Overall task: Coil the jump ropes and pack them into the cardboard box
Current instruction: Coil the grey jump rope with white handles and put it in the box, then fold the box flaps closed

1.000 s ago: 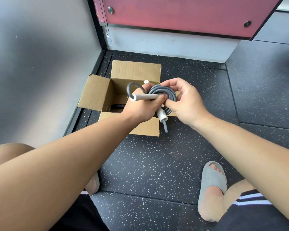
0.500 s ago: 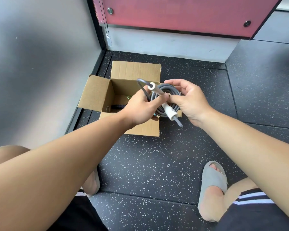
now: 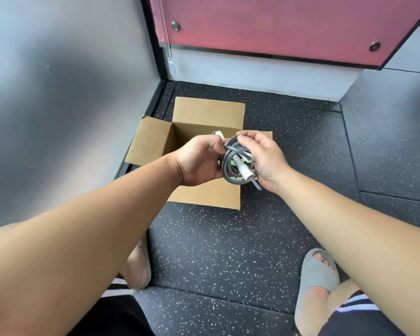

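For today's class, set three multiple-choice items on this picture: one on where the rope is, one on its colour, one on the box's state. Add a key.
1. Where is the rope? A) on the floor B) in both hands, over the box C) on a shelf
2. What colour is its cord? A) grey B) red C) yellow
3. The box's flaps are: A) taped shut B) open C) torn off
Key: 1 B, the left hand and right hand grip the coil; 2 A, the loops are grey; 3 B, the flaps spread outward.
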